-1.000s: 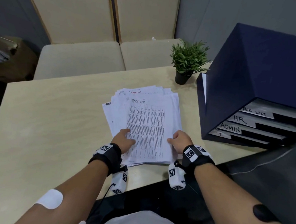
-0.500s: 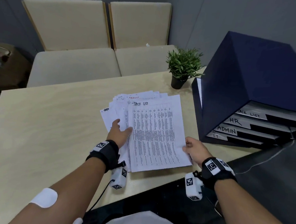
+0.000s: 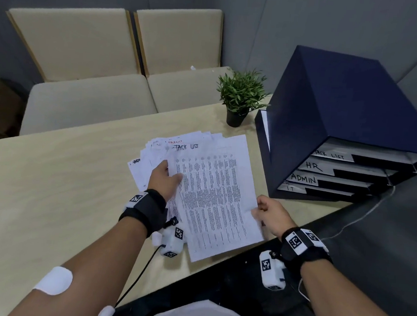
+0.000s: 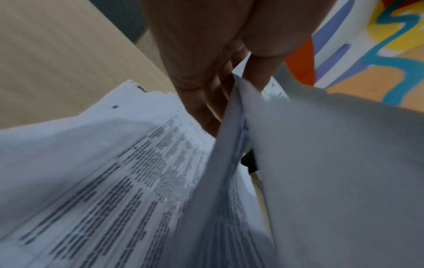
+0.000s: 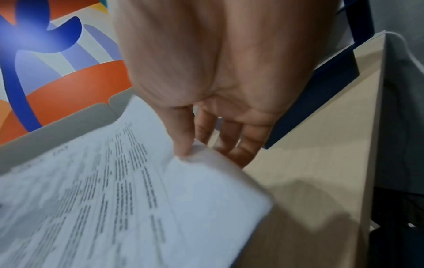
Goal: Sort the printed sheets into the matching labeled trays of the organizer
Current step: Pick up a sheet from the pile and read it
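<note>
Since a moment ago my right hand point(image 3: 271, 215) had drawn the top sheet point(image 3: 214, 195) rightward off the pile point(image 3: 153, 159) at frame centre, pinching its right edge. My left hand point(image 3: 164, 179) lay flat, holding the pile down. Bare pale worktop point(image 3: 52, 184) separated sheet and organizer point(image 3: 340, 132), right.

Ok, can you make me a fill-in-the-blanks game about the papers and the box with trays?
1. The top tray of the organizer is labeled TASK ____.
2. The right hand pinches the top ____.
3. The small plant stands in a ____ pot.
4. The left hand rests on the ____ of papers.

Missing words: LIST; sheet; black; pile
</note>
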Motion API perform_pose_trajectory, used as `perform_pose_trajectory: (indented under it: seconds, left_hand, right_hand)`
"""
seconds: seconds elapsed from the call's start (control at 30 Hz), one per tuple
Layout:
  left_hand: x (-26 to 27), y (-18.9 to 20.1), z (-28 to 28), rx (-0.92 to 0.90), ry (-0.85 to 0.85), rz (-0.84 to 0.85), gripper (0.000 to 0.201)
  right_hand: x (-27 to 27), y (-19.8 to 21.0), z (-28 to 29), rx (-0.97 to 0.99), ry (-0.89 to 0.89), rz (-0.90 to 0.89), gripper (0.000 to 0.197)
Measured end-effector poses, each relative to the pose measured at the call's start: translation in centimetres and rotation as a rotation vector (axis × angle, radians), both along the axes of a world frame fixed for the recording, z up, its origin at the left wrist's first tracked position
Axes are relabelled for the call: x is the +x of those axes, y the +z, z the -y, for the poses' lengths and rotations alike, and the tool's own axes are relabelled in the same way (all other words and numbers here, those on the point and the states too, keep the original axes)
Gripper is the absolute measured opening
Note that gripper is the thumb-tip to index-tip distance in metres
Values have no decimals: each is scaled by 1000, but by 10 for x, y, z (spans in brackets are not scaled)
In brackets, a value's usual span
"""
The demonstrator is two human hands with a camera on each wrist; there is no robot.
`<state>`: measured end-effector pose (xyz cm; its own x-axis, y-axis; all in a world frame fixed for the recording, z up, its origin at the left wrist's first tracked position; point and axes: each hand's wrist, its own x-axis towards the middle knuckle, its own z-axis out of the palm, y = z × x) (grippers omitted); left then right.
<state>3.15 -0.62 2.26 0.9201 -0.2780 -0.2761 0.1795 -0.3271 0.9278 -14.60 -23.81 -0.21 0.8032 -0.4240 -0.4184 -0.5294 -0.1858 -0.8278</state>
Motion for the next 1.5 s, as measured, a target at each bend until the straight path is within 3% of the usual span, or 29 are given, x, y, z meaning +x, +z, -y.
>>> perform_pose_trajectory:
  seconds: [0.07,0.2,0.3,0.43,0.5,0.67,0.77,0.97,1.27,1.4,1.5]
  left_hand:
    - [-7,14,6,-53,-56,84,14]
    - [-21,52,20,-169,-271,173,30]
    - [-28,73,27,-263,-335,155,33]
    - [-31,81,39,-344,-192,118,30]
    - [-34,77,48,-323,-140,79,30]
    - [-67,70,89,-286,-191,-11,30]
    - [-93,72,122,-289,-238,-40,33]
    - [-137,73,173,-285,-259,-96,25]
    - [-186,78,223,-196,-355,-88,29]
    - [-194,80,243,-197,-223,-25,31]
    - [-191,85,254,-246,-104,-17,29]
  right_hand:
    - [0,4,3,7,-54,6,17]
    - [6,26,8,126,-157,130,44]
    - [9,44,15,208,-148,236,56]
    - [4,61,32,356,-213,327,34]
    - [-5,65,42,355,-208,335,32]
    - [-45,74,80,363,-244,302,23]
    - [-74,75,104,390,-251,308,38]
    - [-116,80,149,340,-370,336,24]
    - [-142,100,212,315,-486,378,26]
    - [-141,116,226,314,-450,397,20]
    - [-150,115,231,321,-343,315,9]
